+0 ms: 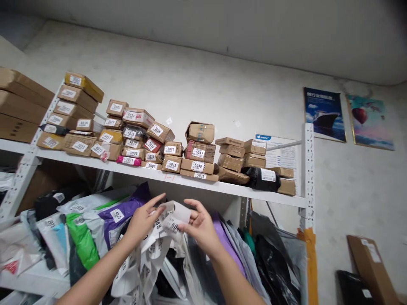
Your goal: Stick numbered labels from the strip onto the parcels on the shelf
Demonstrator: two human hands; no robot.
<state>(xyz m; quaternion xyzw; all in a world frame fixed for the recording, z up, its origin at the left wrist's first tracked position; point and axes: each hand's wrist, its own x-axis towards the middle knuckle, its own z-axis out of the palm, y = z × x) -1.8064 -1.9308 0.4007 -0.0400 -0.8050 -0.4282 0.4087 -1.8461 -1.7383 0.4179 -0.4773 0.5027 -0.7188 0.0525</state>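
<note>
A long white strip of printed number labels (155,250) hangs in loose folds in front of me. My left hand (141,222) holds the strip's upper part near the thumb, with the index finger stretched out above it. On the other side, my right hand (203,228) pinches the strip's top end between thumb and fingers. Digits show on the labels, some partly hidden by folds. Just above my hands runs the white shelf edge (229,186), and behind the strip are bagged parcels, among them a purple bag (125,214) and a green bag (82,243).
Small cardboard boxes (199,165) with number labels stand stacked along the upper shelf. A black parcel (263,178) lies towards its right end. Larger cartons (22,110) sit at far left. A white upright post (309,169) and a leaning brown box (367,264) are at right.
</note>
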